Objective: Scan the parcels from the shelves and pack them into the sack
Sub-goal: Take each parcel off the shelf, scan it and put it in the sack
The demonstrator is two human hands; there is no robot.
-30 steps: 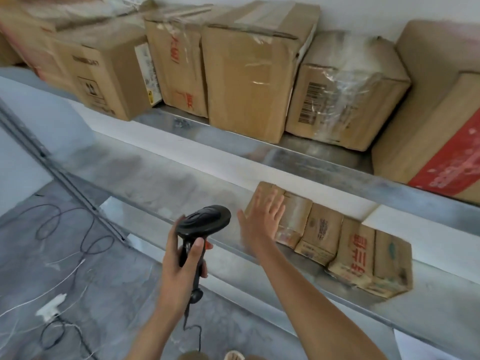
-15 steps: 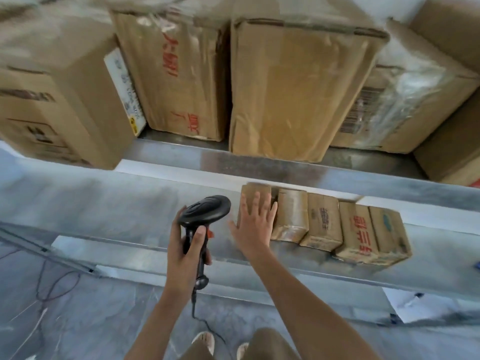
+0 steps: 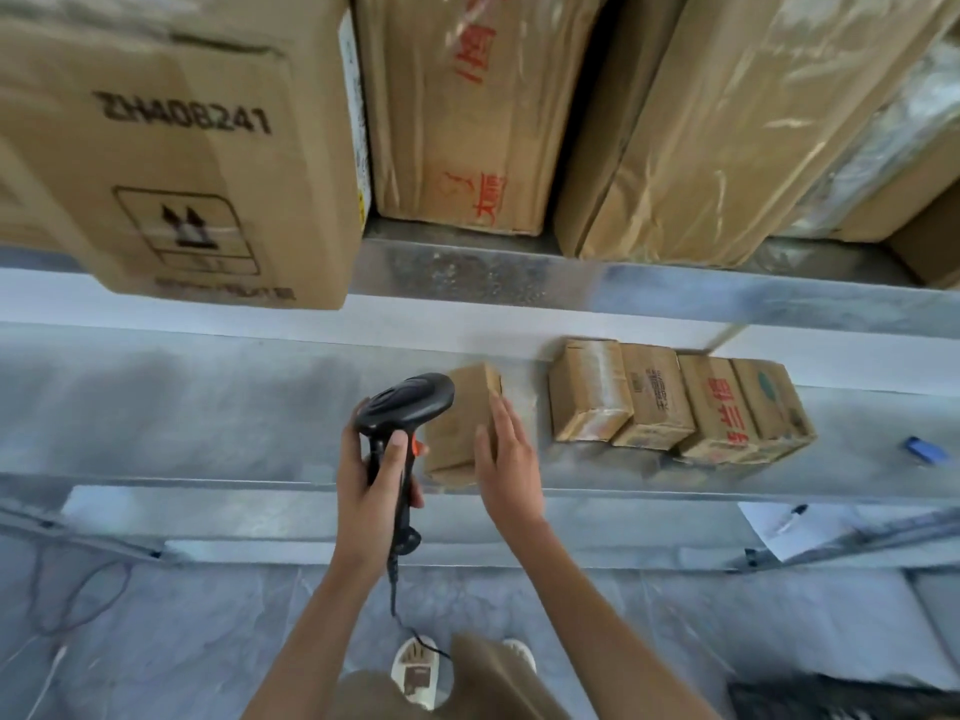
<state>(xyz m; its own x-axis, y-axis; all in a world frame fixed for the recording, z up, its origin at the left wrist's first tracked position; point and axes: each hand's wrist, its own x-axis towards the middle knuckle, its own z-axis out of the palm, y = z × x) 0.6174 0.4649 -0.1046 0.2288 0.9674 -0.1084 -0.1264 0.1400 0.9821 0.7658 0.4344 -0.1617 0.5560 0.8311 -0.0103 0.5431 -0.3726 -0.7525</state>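
Observation:
My left hand [image 3: 371, 480] grips a black barcode scanner [image 3: 405, 402] by its handle, head up, its cable hanging to the floor. Just right of the scanner a small brown parcel [image 3: 460, 418] stands on the middle metal shelf [image 3: 208, 407], apart from a row of several small taped parcels [image 3: 670, 402]. My right hand [image 3: 506, 459] holds this parcel, fingers along its right side and thumb on its front. No sack can be made out for certain.
Large cardboard boxes [image 3: 171, 148] fill the upper shelf and overhang its edge. A small blue object [image 3: 922, 449] lies at the shelf's right end. A paper with a pen [image 3: 795, 527] sits on the lower level. Cables [image 3: 78, 589] lie on the floor at left.
My right hand has drawn the leftmost small parcel left and forward, away from the row. The scanner hand has stayed beside it while my view swung closer to the shelves.

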